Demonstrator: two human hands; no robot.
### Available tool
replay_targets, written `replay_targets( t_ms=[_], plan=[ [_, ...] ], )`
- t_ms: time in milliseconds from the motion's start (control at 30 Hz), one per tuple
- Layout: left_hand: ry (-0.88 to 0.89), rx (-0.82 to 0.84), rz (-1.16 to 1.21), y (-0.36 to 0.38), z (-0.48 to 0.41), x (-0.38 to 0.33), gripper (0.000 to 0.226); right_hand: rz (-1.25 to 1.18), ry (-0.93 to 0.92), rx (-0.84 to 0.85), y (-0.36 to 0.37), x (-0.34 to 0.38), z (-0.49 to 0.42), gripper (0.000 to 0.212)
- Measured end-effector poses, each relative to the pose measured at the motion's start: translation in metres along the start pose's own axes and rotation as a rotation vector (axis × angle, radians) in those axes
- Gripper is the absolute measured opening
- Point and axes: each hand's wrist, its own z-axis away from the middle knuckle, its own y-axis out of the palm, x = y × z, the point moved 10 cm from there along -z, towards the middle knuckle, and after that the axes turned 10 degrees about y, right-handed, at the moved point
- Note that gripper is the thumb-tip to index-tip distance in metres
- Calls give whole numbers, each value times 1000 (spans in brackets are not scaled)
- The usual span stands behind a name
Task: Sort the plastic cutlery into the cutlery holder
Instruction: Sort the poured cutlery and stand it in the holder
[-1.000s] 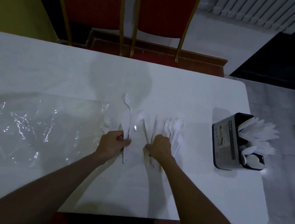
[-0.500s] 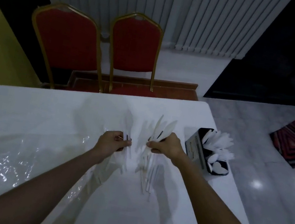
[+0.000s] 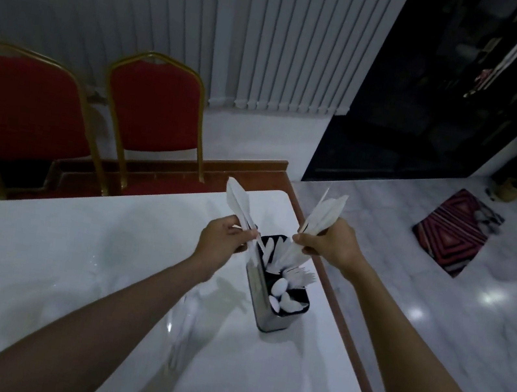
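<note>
Mid-frame, your left hand grips a bunch of white knives, your right hand another bunch, both above the cutlery holder on the counter.

The room is dim. A white surface fills the low part, from 6 to 9 o'clock. Behind it, at 10 o'clock, stands a red chair with a gold frame, and a second red chair stands just beside it at 11. They stand on a brown wooden step. White blinds hang at 12 o'clock. A big dark area sits at 1 o'clock. The shiny pale floor at 3 o'clock shows bright light spots. A striped red rug lies on it.
</note>
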Motion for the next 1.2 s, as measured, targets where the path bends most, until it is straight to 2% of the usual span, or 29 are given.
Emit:
replay_targets(
  t_ms=[100, 233, 333, 400, 633, 833, 900, 1033, 1200],
  plan=[
    [29, -51, -112, 21, -3, 13, 12, 112, -8, -59, 5, -25, -15, 30],
    [68, -187, -295, 29, -8, 22, 16, 137, -31, -136, 11, -38, -26, 38],
    [185, -155, -410, 42, -12, 16, 18, 148, -81, -128, 21, -39, -35, 40],
    [241, -96, -520, 50, -15, 17, 18, 195, -98, -54, 34, -41, -40, 39],
    [248, 17, -759, 68, -17, 26, 20, 344, -178, 91, 49, -36, -50, 38],
    [254, 6, -787, 68, -12, 23, 20, 379, -229, 145, 62, -41, -52, 38],
    [253, 24, -796, 71, -13, 23, 22, 397, -265, 168, 65, -33, -47, 32],
    [187, 18, -805, 62, -23, 24, 29, 383, -260, 162, 54, -30, -55, 31],
    [219, 166, -834, 79, -16, 30, 24, 454, -260, 213, 60, -38, -52, 25]
  ],
)
